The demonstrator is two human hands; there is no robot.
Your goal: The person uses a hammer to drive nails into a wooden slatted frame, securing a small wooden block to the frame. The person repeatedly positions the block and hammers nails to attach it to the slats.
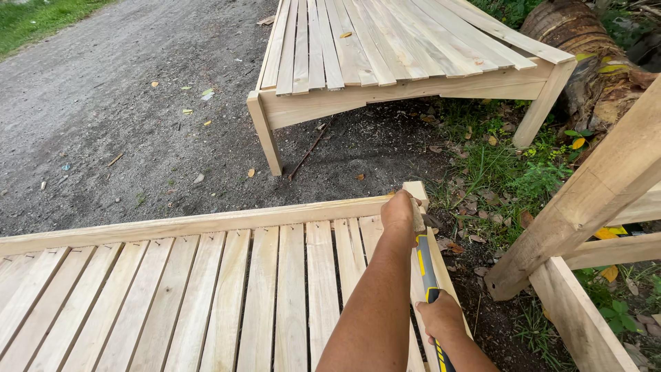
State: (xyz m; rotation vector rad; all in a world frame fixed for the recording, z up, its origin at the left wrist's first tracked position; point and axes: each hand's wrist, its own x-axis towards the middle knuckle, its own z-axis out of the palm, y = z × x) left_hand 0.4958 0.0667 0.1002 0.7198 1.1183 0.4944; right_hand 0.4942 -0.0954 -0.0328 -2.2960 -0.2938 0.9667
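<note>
Across the near foreground, pale slatted wooden platform [206, 289] lies flat on gravel. At its far right corner, left hand [401, 211] is closed in a fist around a small pale wooden piece [417, 218], pressed to the frame edge. Just right, yellow-and-black handled hammer [426, 265] points at that corner; right hand [441, 318] wrapped shut on its grip. Far right: bare timber frame [592, 200].
</note>
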